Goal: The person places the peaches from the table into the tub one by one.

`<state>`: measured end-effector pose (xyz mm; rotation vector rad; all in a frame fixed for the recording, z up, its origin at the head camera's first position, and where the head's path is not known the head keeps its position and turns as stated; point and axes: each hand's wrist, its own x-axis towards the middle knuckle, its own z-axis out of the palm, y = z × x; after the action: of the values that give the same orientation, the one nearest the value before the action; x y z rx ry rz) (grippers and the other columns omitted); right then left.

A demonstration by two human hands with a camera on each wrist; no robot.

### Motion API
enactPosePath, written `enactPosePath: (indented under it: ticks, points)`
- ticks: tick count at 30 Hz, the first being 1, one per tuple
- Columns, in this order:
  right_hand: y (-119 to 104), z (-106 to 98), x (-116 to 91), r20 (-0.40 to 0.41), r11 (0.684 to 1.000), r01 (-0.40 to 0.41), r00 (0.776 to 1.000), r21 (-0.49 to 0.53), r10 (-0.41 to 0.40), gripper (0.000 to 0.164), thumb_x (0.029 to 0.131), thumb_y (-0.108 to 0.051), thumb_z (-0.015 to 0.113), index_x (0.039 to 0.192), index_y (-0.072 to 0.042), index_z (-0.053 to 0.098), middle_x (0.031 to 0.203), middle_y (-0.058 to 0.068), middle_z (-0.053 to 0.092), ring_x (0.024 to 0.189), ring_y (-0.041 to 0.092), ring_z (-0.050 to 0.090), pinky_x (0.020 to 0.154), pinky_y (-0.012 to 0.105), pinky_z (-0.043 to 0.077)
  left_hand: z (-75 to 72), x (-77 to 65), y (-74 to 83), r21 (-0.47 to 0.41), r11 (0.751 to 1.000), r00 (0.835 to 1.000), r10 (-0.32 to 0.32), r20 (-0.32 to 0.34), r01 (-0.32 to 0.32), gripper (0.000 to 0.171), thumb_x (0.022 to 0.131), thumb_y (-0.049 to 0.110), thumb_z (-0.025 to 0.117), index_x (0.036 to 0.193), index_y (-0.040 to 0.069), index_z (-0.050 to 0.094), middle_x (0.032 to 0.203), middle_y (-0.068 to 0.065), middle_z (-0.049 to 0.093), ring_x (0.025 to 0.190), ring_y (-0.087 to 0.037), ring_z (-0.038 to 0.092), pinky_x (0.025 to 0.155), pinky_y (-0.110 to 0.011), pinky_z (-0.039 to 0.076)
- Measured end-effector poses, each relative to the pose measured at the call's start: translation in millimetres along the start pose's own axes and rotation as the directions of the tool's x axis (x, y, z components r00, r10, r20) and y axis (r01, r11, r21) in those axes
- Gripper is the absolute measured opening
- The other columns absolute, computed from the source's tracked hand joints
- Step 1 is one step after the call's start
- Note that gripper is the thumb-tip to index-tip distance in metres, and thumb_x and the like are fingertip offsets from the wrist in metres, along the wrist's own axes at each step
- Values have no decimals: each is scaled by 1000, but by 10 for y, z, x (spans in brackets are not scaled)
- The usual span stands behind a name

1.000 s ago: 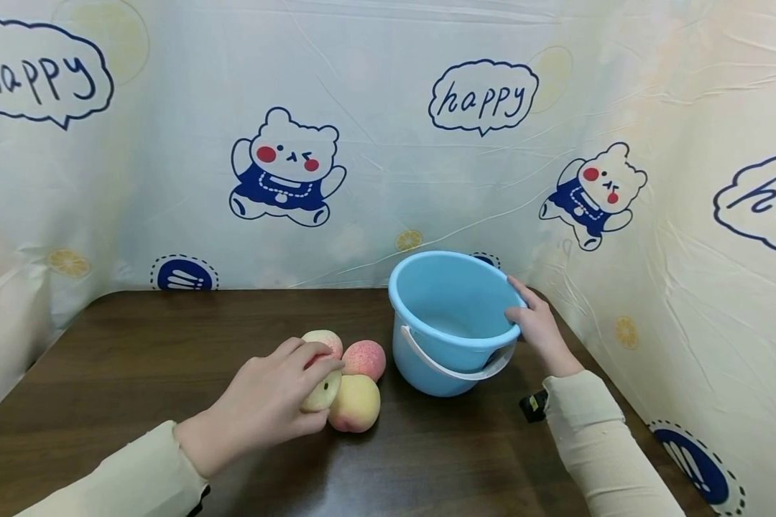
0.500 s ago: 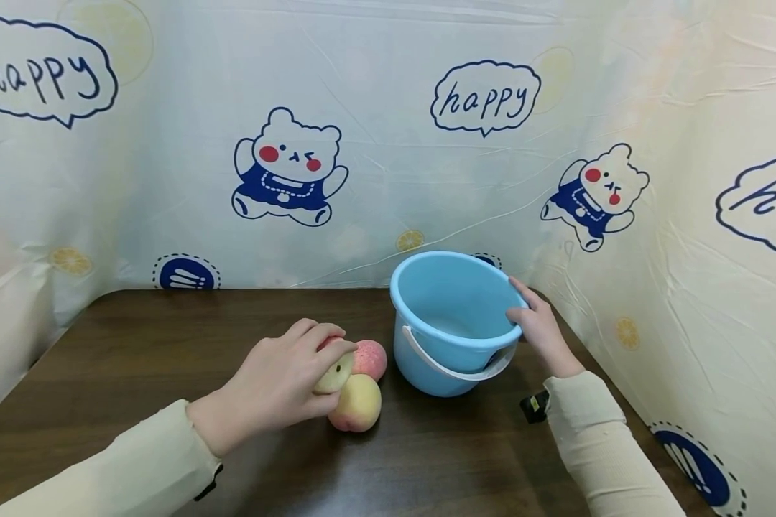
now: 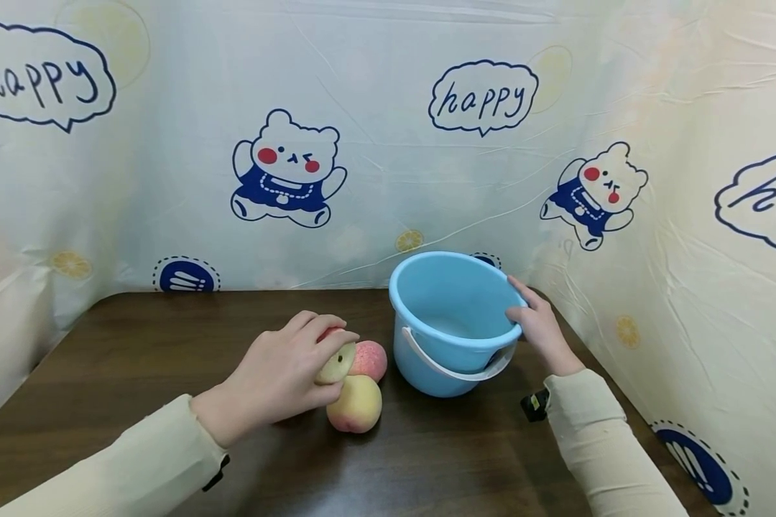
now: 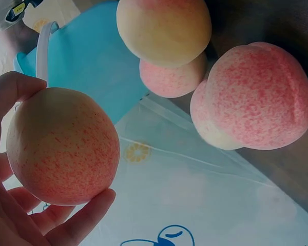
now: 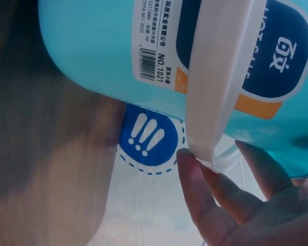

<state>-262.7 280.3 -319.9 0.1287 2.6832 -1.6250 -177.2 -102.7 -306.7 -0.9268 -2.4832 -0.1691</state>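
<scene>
My left hand holds a pale yellow-pink peach between thumb and fingers. In the head view this peach overlaps the group on the table, with a dark spot on its top. Beside it a yellow peach and a pink peach rest on the table. The left wrist view shows several peaches, including a large pink one; my hand hides some in the head view. My right hand grips the right rim of a light blue bucket, its fingers near the white handle.
The bucket stands on a dark wooden table, mouth facing up, with no fruit visible inside. A printed curtain closes off the back and sides. A small black object shows by the right cuff.
My left hand has risen and shifted right and away from me with the peach, mostly during the first half second. The right hand and the bucket stay in place.
</scene>
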Motion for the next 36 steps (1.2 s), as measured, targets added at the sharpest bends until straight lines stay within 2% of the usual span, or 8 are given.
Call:
enactPosePath:
  ticks: [6,16,22,36]
  points:
    - [-10,4,10,8,1000,-10,1000,1,10,73,92,-8,43,159,-25,20,163,18,22,117,40,52,69,28,50,-18,51,3,-17,1000,999,-13,30,14,49,75,32,74,123,20,66,123,-4,63,112,-21,56,50,-27,49]
    - [-40,-10,-12,15,1000,6,1000,-10,-5,71,93,-10,42,159,-23,20,162,20,23,121,43,50,71,27,51,-43,137,-2,-29,1000,1000,-8,14,8,50,77,34,74,124,21,66,124,-2,62,113,-21,55,55,-28,52]
    - [-33,-6,-4,16,1000,-2,1000,-6,2,71,93,-10,42,159,-24,20,162,20,23,120,42,50,71,27,51,-45,179,-4,-43,999,1000,-10,-6,10,50,78,35,75,125,21,66,125,-3,62,113,-22,56,57,-31,55]
    - [-32,-7,-7,14,1000,-4,1000,4,4,72,93,-8,43,159,-24,20,162,19,23,123,42,49,71,27,51,-47,343,41,-59,998,998,27,-60,-31,49,79,36,76,124,21,66,126,-4,62,115,-22,56,60,-32,57]
